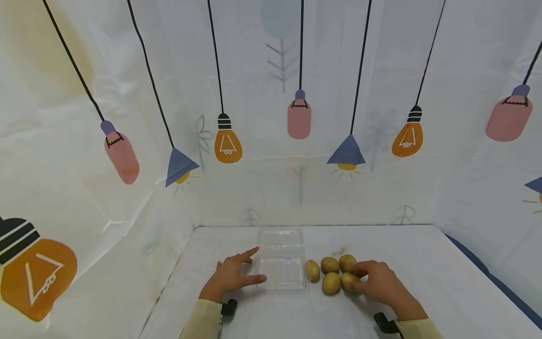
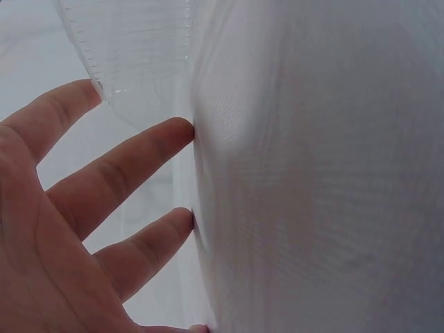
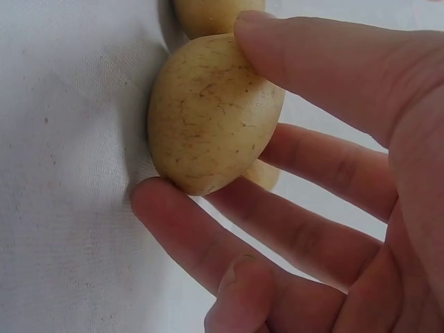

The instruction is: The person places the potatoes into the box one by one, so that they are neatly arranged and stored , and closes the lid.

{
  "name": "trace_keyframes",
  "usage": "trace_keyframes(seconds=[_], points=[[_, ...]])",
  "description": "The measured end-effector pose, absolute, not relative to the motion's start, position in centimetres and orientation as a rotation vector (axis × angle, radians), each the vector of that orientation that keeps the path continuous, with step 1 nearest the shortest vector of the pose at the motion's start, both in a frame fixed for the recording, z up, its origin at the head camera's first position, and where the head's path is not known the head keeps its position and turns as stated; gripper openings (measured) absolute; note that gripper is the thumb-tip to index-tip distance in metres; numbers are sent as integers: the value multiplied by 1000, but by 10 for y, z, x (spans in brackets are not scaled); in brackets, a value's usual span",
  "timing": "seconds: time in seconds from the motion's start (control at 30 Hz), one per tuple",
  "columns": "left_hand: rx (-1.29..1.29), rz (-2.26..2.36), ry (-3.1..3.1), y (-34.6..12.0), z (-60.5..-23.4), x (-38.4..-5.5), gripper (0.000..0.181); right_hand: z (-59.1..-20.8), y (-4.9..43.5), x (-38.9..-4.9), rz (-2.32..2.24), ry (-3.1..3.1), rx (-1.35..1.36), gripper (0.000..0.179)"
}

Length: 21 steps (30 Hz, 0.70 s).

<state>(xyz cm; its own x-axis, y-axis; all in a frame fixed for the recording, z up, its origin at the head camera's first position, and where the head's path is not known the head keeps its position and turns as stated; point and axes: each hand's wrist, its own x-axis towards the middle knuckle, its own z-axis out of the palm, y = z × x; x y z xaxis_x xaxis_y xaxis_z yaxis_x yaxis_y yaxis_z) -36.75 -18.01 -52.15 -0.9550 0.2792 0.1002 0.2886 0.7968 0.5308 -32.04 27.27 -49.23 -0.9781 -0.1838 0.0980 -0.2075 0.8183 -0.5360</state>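
A clear plastic box lies with its lid spread out behind it. My left hand is at the box's left side, thumb and index finger straight and spread at its edge. In the left wrist view, fingertips touch the white cloth and one finger reaches the clear plastic. My right hand grips a potato between thumb and fingers, the nearest right one of a small cluster. This potato sits right at the cloth. Other potatoes lie close beside it, one against the box's right side.
A white cloth covers the table. Behind and to the left hangs a pale sheet printed with lamps and bulbs. A dark blue strip runs along the table's right edge. A faint brownish mark shows behind the potatoes.
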Motion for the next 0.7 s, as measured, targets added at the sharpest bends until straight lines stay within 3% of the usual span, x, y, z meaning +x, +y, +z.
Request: trace_keyframes(seconds=[0.7], points=[[-421,-993,-2976,-177,-517,-370,101,-493,275,-321,982,-2990,260,46]])
